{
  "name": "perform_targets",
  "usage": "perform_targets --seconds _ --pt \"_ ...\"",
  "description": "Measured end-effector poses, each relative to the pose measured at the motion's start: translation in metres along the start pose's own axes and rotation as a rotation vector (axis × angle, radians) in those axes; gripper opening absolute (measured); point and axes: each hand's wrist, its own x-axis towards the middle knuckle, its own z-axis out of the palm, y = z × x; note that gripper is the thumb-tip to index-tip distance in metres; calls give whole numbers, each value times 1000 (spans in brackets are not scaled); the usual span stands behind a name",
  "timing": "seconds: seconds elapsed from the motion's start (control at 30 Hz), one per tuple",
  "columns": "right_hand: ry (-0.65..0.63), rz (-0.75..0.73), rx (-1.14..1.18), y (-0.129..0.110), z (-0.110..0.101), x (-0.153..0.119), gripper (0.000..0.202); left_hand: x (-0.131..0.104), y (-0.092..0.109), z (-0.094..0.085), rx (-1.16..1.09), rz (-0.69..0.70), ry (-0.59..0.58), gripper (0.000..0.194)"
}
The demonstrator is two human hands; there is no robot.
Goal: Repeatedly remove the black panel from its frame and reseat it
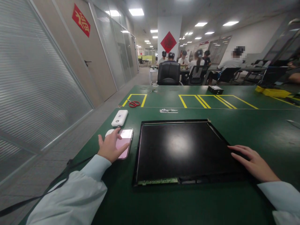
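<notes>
My left hand (112, 145) is over a phone (126, 135) with a lit white and pink screen, its fingers spread and holding nothing. Whether a fingertip touches the glass I cannot tell. A flat black display panel (159, 150) lies in front of me, with a green circuit strip (159, 181) along its near edge. At the panel's right edge rests my right hand (252, 161), fingers stretched out and fingertips against the frame. A white power bank (120, 118) lies just beyond the phone.
Red-handled scissors (134, 104), a small white strip (168, 110) and a clear cup (155, 88) are farther back on the green table (187, 206). A black box (215, 90) and a yellow item (273, 92) are at the far right. People sit beyond a black chair (168, 73).
</notes>
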Motion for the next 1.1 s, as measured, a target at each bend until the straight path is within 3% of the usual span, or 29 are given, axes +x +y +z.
perform_targets --seconds 0.17,0.3,0.5,0.67,0.83,0.97,1.1 --pt "5 -25 -16 3 2 1 50 0 10 -5 26 -33 -35 76" --pt "30 -54 -18 7 6 2 48 -1 17 -8 47 3 20 74" --pt "72 -51 -7 5 11 5 44 -47 63 13 -176 363 -76 48" --pt "94 -21 24 0 14 10 44 -79 96 29 -155 607 -291 71" --pt "75 32 96 -20 17 21 41 -65 90 25 -100 635 -353 69" --pt "46 55 120 -35 21 28 40 -55 75 29 -123 639 -271 57" --pt "33 -7 93 -35 23 25 43 -54 61 35 -167 662 -212 50"
